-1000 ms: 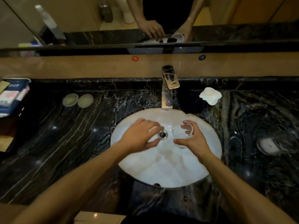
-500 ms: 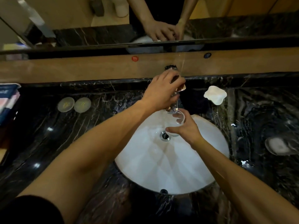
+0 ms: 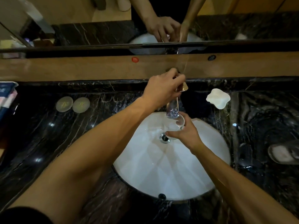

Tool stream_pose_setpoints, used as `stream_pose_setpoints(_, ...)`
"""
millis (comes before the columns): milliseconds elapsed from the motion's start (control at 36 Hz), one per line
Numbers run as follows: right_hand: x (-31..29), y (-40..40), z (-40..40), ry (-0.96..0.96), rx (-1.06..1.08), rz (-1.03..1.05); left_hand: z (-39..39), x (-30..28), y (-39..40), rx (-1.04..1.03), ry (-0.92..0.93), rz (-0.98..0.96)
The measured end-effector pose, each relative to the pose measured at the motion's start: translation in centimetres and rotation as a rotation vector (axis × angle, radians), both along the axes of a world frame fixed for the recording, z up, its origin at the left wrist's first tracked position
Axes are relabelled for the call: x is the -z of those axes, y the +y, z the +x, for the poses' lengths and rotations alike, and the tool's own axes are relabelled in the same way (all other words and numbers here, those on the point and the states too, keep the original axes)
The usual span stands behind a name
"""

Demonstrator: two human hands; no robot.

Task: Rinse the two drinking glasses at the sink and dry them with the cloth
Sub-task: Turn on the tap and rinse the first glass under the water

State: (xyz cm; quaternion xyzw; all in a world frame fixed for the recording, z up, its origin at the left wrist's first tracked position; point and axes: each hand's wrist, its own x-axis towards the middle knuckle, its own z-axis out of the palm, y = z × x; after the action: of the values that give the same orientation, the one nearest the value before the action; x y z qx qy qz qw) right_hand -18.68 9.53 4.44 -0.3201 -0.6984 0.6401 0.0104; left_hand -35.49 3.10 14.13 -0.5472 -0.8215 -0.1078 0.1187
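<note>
Left hand (image 3: 163, 89) up on the faucet handle (image 3: 183, 88), fingers curled over it. Right hand (image 3: 184, 133) grips one drinking glass (image 3: 174, 125) under the spout (image 3: 172, 109), over the white sink (image 3: 186, 172), thumb and fingers wrapped round its wall. A second glass (image 3: 283, 152) lies blurred on the dark marble desk (image 3: 64, 135), far right. Two round coasters (image 3: 72, 104) sit left, one white soap dish (image 3: 218, 98) back right.

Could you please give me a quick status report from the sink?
Left hand gripping tap lever. Right hand holding glass under spout, over basin. Nothing in the way.
</note>
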Motion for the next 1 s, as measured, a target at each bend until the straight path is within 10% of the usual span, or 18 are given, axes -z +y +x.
stream_pose_setpoints(528, 1.3, 0.2, 0.0, 0.011, -0.02, 0.02, -0.3, 0.8, -1.2, -0.006, -0.149, 0.146)
stream_pose_setpoints(695, 1.7, 0.1, 0.2, 0.013, -0.025, 0.05, 1.2, 5.7, -8.9, -0.318, -0.353, 0.331)
stream_pose_setpoints(1000, 1.4, -0.9, 0.5, -0.012, 0.005, 0.094, 8.1, 16.3, -27.9, -0.839, -0.404, -0.158)
